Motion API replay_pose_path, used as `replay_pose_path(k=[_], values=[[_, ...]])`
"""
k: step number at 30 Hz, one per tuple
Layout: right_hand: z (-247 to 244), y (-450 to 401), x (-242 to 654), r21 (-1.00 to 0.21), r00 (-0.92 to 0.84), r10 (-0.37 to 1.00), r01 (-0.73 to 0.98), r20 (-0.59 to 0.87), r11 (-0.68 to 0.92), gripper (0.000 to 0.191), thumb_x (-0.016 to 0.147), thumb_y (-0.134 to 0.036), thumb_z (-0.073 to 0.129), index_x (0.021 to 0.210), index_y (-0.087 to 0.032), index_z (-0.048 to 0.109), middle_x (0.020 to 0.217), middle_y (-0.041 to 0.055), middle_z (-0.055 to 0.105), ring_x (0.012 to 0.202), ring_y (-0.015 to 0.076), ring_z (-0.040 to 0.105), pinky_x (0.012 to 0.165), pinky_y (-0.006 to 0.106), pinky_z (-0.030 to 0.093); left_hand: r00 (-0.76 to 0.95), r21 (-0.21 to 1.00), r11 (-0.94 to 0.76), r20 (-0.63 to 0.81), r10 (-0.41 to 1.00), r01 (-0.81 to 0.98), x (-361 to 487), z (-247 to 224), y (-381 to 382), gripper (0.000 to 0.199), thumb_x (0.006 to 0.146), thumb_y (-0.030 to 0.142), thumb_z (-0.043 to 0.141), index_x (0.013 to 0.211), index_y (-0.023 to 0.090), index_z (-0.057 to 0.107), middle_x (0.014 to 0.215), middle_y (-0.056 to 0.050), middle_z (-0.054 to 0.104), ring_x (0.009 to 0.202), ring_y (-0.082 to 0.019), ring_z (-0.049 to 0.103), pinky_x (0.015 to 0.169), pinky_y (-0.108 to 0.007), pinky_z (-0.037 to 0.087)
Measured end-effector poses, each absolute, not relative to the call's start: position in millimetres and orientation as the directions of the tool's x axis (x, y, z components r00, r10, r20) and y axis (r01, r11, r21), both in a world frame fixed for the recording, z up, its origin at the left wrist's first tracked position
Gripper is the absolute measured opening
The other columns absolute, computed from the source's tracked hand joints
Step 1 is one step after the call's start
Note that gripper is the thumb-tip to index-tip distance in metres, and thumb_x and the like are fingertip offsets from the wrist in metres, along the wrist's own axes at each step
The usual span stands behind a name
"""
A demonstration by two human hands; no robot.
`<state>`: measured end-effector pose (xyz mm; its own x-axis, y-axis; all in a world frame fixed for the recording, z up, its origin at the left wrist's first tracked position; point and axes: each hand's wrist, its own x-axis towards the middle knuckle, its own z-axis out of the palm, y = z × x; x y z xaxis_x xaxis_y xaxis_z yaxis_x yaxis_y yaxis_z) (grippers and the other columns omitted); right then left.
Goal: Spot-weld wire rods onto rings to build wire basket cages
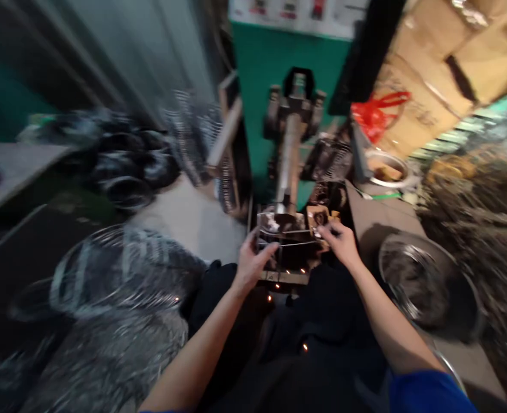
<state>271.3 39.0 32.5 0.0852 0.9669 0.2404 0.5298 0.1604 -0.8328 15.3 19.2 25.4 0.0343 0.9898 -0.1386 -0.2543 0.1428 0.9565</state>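
My left hand (pixel 252 263) is closed on the left end of a thin metal wire piece (pixel 296 245), thumb stretched along it. At the other end, my right hand (pixel 342 242) pinches with thumb and fingertips beside a copper-coloured block (pixel 317 218); blur hides the exact grip. The wire piece, seemingly two strands, lies across the front of a green machine (pixel 257 69), under the tip of its thick metal rod (pixel 290 155). Orange sparks (pixel 269 298) scatter below, between my hands and over my dark-clothed lap.
Left, wrapped wire bundles (pixel 120 275) and dark wire coils (pixel 128 172) are piled. Right, a round metal bowl (pixel 429 281) holds small wire parts, near a white-rimmed tub (pixel 386 169). Behind stand cardboard boxes (pixel 443 74) and a red plastic bag (pixel 374 117).
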Motion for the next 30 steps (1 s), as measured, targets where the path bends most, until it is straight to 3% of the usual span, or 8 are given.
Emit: replay_pose_path(k=[4,7,9,12,18,23,26,30], values=[[17.2,3.2,325.1,-0.725,0.127,0.946,0.675,0.297,0.137,0.036,0.091,-0.052,0.062,0.105,-0.020,0.067,0.106,0.0082,0.068,0.097,0.0221,0.062,0.089,0.032,0.047,0.001,0.970,0.115,-0.118,0.993,-0.213,18.7,24.2,21.2,0.067,0.068,0.040,0.088,0.124,0.016,0.060,0.072,0.004,0.066,0.046,-0.009,0.056,0.042,-0.020,0.050],[-13.2,-64.3,391.9,-0.575,0.395,0.911,0.775,0.116,-0.263,0.034,0.097,-0.045,0.053,0.118,-0.019,0.063,0.114,0.0096,0.069,0.103,0.0215,0.064,0.092,0.030,0.047,-0.042,0.966,0.132,-0.145,0.989,-0.222,24.5,17.9,26.5,0.075,0.059,0.037,0.093,0.124,0.018,0.061,0.068,0.006,0.066,0.049,-0.011,0.057,0.043,-0.020,0.051],[-33.2,-127.3,427.1,-0.345,0.647,0.759,0.697,-0.078,-0.629,0.031,0.100,-0.038,0.048,0.118,-0.019,0.063,0.112,0.0090,0.071,0.102,0.0206,0.065,0.090,0.027,0.046,-0.052,0.967,0.150,-0.164,0.985,-0.207,26.7,15.9,26.3,0.078,0.055,0.035,0.095,0.123,0.019,0.061,0.065,0.007,0.066,0.049,-0.011,0.057,0.044,-0.021,0.051],[-55.3,-216.1,455.8,-0.162,0.805,0.567,0.545,-0.173,-0.823,0.026,0.096,-0.028,0.052,0.112,-0.013,0.067,0.104,0.0152,0.073,0.097,0.0266,0.068,0.085,0.031,0.047,-0.084,0.971,0.155,-0.172,0.982,-0.182,28.7,18.2,23.8,0.078,0.049,0.037,0.097,0.117,0.021,0.063,0.063,0.007,0.066,0.048,-0.012,0.056,0.042,-0.021,0.049],[-77.5,-239.8,488.1,-0.073,0.862,0.473,0.468,-0.185,-0.881,0.037,0.103,-0.032,0.040,0.124,-0.011,0.062,0.116,0.0189,0.070,0.109,0.0266,0.065,0.089,0.032,0.046,-0.108,0.964,0.180,-0.204,0.973,-0.194,38.3,30.4,21.4,0.077,0.042,0.035,0.099,0.108,0.020,0.061,0.059,0.006,0.065,0.044,-0.013,0.053,0.036,-0.018,0.039],[-103.2,-138.0,524.3,-0.071,0.782,0.515,0.526,-0.351,-0.848,0.034,0.094,-0.035,0.063,0.121,-0.015,0.068,0.118,0.0159,0.071,0.109,0.0235,0.067,0.087,0.027,0.048,-0.111,0.957,0.190,-0.218,0.970,-0.220,38.6,32.2,20.5,0.079,0.038,0.033,0.098,0.107,0.021,0.060,0.057,0.007,0.063,0.044,-0.013,0.053,0.036,-0.020,0.042],[-113.9,-100.8,531.2,-0.040,0.754,0.507,0.542,-0.418,-0.839,0.036,0.087,-0.027,0.071,0.118,-0.009,0.068,0.119,0.0201,0.069,0.108,0.0259,0.067,0.089,0.033,0.050,-0.082,0.956,0.209,-0.230,0.970,-0.207,34.6,30.9,20.3,0.082,0.042,0.035,0.097,0.113,0.022,0.059,0.058,0.006,0.064,0.046,-0.015,0.055,0.037,-0.021,0.045],[-116.9,-99.1,533.4,-0.021,0.761,0.518,0.555,-0.389,-0.831,0.041,0.094,-0.028,0.062,0.130,-0.009,0.061,0.127,0.0239,0.064,0.119,0.0296,0.062,0.096,0.036,0.048,-0.010,0.958,0.196,-0.202,0.979,-0.210,29.4,26.2,21.9,0.080,0.053,0.038,0.094,0.121,0.022,0.055,0.060,0.005,0.064,0.048,-0.015,0.056,0.038,-0.020,0.046]])
